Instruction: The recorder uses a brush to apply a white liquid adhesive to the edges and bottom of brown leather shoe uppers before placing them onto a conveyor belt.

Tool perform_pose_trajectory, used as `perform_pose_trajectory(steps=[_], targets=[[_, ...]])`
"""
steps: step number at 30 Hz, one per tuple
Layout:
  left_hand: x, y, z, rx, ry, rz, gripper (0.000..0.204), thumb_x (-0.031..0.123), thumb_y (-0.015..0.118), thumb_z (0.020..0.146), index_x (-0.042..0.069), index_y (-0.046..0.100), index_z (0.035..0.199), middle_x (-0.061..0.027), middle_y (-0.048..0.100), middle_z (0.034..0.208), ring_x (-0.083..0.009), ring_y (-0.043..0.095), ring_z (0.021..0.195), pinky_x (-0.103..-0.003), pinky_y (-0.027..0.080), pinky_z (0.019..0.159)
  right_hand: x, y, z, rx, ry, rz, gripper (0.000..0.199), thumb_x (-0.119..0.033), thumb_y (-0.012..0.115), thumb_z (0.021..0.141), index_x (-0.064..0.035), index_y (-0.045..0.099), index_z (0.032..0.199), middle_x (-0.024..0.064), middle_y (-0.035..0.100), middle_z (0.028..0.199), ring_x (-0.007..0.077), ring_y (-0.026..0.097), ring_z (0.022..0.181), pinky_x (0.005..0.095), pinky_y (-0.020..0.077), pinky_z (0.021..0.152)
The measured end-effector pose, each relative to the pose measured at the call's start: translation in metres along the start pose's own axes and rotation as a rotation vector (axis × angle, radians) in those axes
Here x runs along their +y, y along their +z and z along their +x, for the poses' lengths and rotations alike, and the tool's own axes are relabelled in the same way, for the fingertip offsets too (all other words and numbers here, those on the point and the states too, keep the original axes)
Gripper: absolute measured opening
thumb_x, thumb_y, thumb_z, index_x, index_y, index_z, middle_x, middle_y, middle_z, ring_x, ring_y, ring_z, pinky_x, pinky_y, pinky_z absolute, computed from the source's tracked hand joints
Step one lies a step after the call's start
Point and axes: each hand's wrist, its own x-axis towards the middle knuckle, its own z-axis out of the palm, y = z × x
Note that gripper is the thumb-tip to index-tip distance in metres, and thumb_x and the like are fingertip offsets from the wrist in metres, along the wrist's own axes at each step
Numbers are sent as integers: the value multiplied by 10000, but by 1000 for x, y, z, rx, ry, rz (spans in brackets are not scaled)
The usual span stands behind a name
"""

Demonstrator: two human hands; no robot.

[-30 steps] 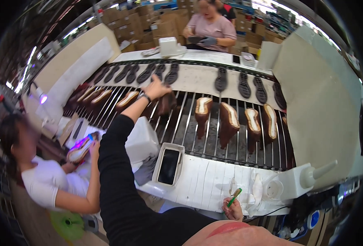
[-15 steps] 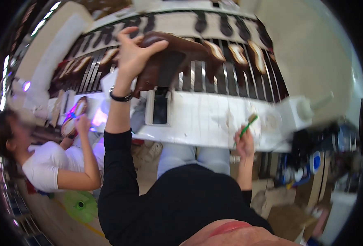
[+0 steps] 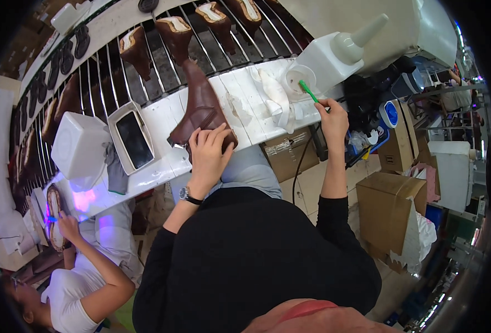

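A brown leather boot [image 3: 199, 105] lies on the white slatted table, its shaft pointing away toward the roller rack. My left hand [image 3: 209, 152] is closed over the near end of the boot, fingers curled across its leather. Between the fingers of my right hand [image 3: 332, 119] is a green-handled brush [image 3: 307, 90]. The brush's head reaches into a small white cup [image 3: 291, 83], so its bristles are hidden. Right behind the cup stands a white squeeze bottle [image 3: 328, 58] with a long nozzle. A crumpled white cloth [image 3: 273, 97] lies left of the cup.
Several upturned boots [image 3: 174, 36] with pale soles rest on the metal rollers beyond the table. Left of my boot are a shallow tray [image 3: 132, 139] with dark contents and a white container [image 3: 78, 145]. A co-worker [image 3: 82, 291] works at far left. Cardboard boxes [image 3: 387, 211] stand at right.
My left hand has come down from above the rollers with the boot onto the table. My right hand has carried the brush up to the cup. The view has turned rightward.
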Motion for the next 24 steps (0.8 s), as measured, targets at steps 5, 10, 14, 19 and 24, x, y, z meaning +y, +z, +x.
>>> perform_pose_trajectory(steps=[5, 10, 14, 19, 24], targets=[[-37, -14, 28, 161, -78, -65, 313, 190, 707, 827, 61, 642, 1104, -97, 660, 1104, -281, 560, 1001, -413, 396, 934, -15, 16, 17, -32, -30, -224, 165, -229, 664, 861, -68, 665, 899, 97, 682, 920, 343, 645, 844, 442, 493, 713], [-90, 15, 68, -98, -451, -153, 614, 531, 662, 827, 27, 621, 1175, -165, 680, 1072, -330, 631, 988, -393, 476, 867, -17, 26, 31, -114, -117, -467, 153, -226, 665, 856, -79, 682, 895, 114, 686, 904, 342, 657, 841, 455, 504, 724], [-104, 33, 81, -325, -720, -420, 866, 733, 657, 695, 14, 617, 1176, -172, 697, 1055, -306, 684, 962, -369, 506, 854, -21, 21, 36, -161, -155, -444, 160, -217, 673, 846, -60, 695, 867, 136, 693, 851, 362, 659, 815, 460, 507, 707], [-95, 13, 73, -85, -719, -486, 802, 620, 755, 684, 13, 589, 1182, -157, 689, 1058, -272, 673, 970, -349, 501, 864, 16, 23, 37, -243, 118, 192, 222, -232, 698, 840, -15, 727, 871, 73, 700, 715, 166, 650, 659, 316, 483, 612], [-42, -46, 46, 428, -404, -713, 705, 143, 876, 687, -42, 482, 1242, -153, 584, 1244, -206, 579, 1121, -368, 454, 983, 58, 44, 19, -98, 160, 555, 220, -199, 709, 861, 2, 704, 950, 30, 682, 751, 62, 527, 597, 230, 408, 552]])
